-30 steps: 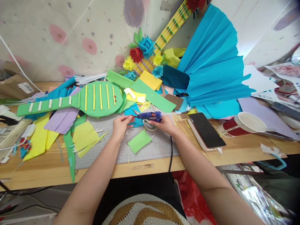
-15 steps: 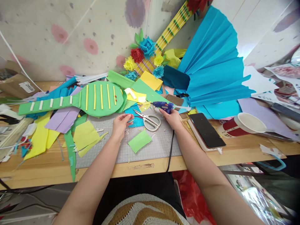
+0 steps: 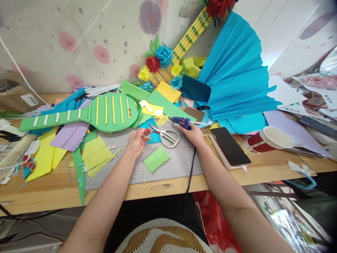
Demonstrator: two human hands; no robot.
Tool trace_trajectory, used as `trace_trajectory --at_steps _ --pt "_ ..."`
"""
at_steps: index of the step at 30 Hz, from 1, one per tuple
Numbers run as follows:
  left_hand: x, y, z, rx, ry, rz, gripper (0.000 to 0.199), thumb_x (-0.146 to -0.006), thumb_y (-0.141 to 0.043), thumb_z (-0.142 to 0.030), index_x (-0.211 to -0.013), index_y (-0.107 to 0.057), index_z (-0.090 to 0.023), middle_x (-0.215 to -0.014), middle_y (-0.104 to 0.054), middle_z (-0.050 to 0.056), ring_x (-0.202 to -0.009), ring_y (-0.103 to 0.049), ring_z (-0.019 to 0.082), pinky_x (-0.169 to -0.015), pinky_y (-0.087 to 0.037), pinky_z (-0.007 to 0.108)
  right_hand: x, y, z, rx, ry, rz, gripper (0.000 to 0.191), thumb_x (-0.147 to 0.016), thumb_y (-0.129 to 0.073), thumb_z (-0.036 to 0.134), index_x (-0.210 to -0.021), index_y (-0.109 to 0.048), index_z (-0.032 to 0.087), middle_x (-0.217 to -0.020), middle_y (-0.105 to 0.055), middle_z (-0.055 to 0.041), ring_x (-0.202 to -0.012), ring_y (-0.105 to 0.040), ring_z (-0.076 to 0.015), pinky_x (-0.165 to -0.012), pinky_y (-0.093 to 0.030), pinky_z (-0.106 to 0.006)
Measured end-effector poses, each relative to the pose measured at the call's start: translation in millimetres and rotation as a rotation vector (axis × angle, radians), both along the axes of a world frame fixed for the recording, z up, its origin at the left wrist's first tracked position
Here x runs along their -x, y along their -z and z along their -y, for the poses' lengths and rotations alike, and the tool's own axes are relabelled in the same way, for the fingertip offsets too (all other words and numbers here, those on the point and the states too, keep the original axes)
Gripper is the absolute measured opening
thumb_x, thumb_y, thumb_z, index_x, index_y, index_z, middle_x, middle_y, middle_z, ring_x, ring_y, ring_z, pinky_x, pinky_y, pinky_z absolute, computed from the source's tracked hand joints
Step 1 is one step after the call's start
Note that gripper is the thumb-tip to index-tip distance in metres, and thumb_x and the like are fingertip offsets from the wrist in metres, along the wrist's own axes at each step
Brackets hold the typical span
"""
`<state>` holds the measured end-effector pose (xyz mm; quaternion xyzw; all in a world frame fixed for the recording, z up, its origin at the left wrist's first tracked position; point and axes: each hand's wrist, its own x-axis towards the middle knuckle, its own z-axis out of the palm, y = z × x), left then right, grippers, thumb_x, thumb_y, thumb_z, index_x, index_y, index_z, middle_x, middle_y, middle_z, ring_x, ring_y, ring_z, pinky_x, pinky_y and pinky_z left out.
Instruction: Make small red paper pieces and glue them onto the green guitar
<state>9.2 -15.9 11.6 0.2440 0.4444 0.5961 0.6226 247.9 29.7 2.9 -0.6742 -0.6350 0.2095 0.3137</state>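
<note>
My left hand (image 3: 138,140) is raised over the grey cutting mat (image 3: 181,168), its thumb and fingertips closed on a tiny red piece (image 3: 146,130). My right hand (image 3: 193,135) is wrapped round a blue glue gun (image 3: 181,121), whose nozzle points left; a clear glue stick sticks out of its back. Between the hands lie scissors (image 3: 168,136) with pale handles, their blades partly open over a blue paper scrap. A light green paper piece (image 3: 157,159) rests on the mat nearer to me. The green paper instrument (image 3: 113,112) lies behind my left hand.
Behind stand a yellow paper guitar neck (image 3: 188,40) with paper flowers and a blue pleated fan (image 3: 237,73). At the right are a phone (image 3: 230,146) and a paper cup (image 3: 267,140). The glue gun's black cord (image 3: 192,168) hangs over the table edge.
The fingers of my left hand have shifted and spread a little near the red piece. The glue gun and my right hand look nearly still; the view has shifted slightly.
</note>
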Motion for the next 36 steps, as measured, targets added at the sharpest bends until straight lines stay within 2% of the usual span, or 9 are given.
trace_trajectory --at_steps 7,12,14,16,18,20,23,27,36 --pt "-0.6 0.7 -0.2 0.01 -0.042 -0.009 0.014 -0.067 -0.065 -0.025 -0.072 -0.059 -0.014 -0.083 -0.069 0.007 -0.081 -0.065 0.013 -0.055 -0.048 0.017 -4.1 -3.5 0.2 0.087 -0.065 -0.044 0.052 -0.064 -0.061 0.059 -0.092 -0.061 0.016 -0.083 -0.065 -0.0063 -0.076 -0.058 -0.0207 -0.063 -0.04 -0.028" --pt "-0.3 5.0 -1.4 -0.006 -0.102 -0.043 0.019 -0.061 -0.068 -0.028 -0.071 -0.058 -0.015 -0.081 -0.068 0.004 -0.082 -0.063 0.013 -0.058 -0.048 0.019 -26.5 -17.7 4.7 -0.039 -0.063 0.26 0.05 -0.057 -0.065 0.062 -0.075 -0.051 0.018 -0.077 -0.058 -0.007 -0.069 -0.052 -0.0189 -0.055 -0.034 -0.027" --pt "-0.4 6.1 -2.0 -0.032 -0.14 -0.066 0.023 -0.058 -0.07 -0.03 -0.071 -0.057 -0.016 -0.08 -0.066 0.002 -0.08 -0.062 0.012 -0.058 -0.047 0.02 -36.4 -30.1 9.9 0.156 -0.14 0.37 0.048 -0.056 -0.065 0.063 -0.067 -0.047 0.02 -0.064 -0.054 -0.0026 -0.059 -0.048 -0.016 -0.05 -0.029 -0.026" --pt "-0.6 6.2 -2.5 -0.058 -0.169 -0.09 0.026 -0.055 -0.072 -0.032 -0.071 -0.058 -0.016 -0.077 -0.064 0.0 -0.077 -0.06 0.011 -0.059 -0.046 0.02 -38.7 -42.1 15.9 0.349 -0.314 0.407 0.045 -0.057 -0.065 0.061 -0.062 -0.045 0.021 -0.056 -0.052 0.0 -0.053 -0.045 -0.0137 -0.048 -0.027 -0.026" --pt "-1.3 5.8 -3.0 -0.075 -0.176 -0.099 0.027 -0.053 -0.072 -0.032 -0.07 -0.058 -0.017 -0.074 -0.062 -0.001 -0.073 -0.058 0.01 -0.058 -0.045 0.019 -28.5 -50.3 21.4 0.366 -0.507 0.321 0.041 -0.061 -0.064 0.058 -0.062 -0.047 0.021 -0.059 -0.054 0.0001 -0.054 -0.047 -0.013 -0.049 -0.029 -0.025" --pt "-2.2 5.4 -3.1 -0.088 -0.169 -0.089 0.026 -0.052 -0.073 -0.031 -0.069 -0.058 -0.017 -0.071 -0.061 -0.002 -0.07 -0.057 0.009 -0.057 -0.043 0.018 -5.6 -52.7 24.8 0.276 -0.619 0.112 0.036 -0.064 -0.064 0.052 -0.074 -0.052 0.02 -0.069 -0.06 -0.0007 -0.062 -0.052 -0.0137 -0.052 -0.035 -0.024" --pt "-3.6 5.3 -2.4 -0.109 -0.158 -0.082 0.024 -0.052 -0.073 -0.029 -0.068 -0.059 -0.018 -0.069 -0.06 -0.003 -0.065 -0.056 0.008 -0.055 -0.042 0.018 41.1 -46.8 24.3 0.122 -0.64 -0.26 0.042 -0.068 -0.064 0.041 -0.1 -0.046 0.021 -0.082 -0.063 -0.0007 -0.072 -0.058 -0.0134 -0.063 -0.044 -0.025" --pt "-4.4 4.9 0.0 -0.123 -0.135 -0.097 0.021 -0.053 -0.072 -0.028 -0.066 -0.057 -0.018 -0.067 -0.06 -0.003 -0.066 -0.057 0.009 -0.058 -0.043 0.019 90.7 -32.9 18.5 0.023 -0.621 -0.461 0.055 -0.061 -0.07 0.031 -0.107 -0.041 0.022 -0.091 -0.062 -0.0023 -0.075 -0.058 -0.0127 -0.071 -0.048 -0.029" --pt "-6.6 6.7 0.9 -0.117 -0.131 -0.155 0.022 -0.053 -0.073 -0.027 -0.063 -0.056 -0.018 -0.064 -0.057 -0.004 -0.063 -0.054 0.008 -0.06 -0.042 0.021 110.3 -11.5 19.6 -0.011 -0.506 -0.603 0.048 -0.065 -0.066 0.026 -0.105 -0.039 0.022 -0.083 -0.062 0.0007 -0.073 -0.061 -0.0129 -0.072 -0.05 -0.031"
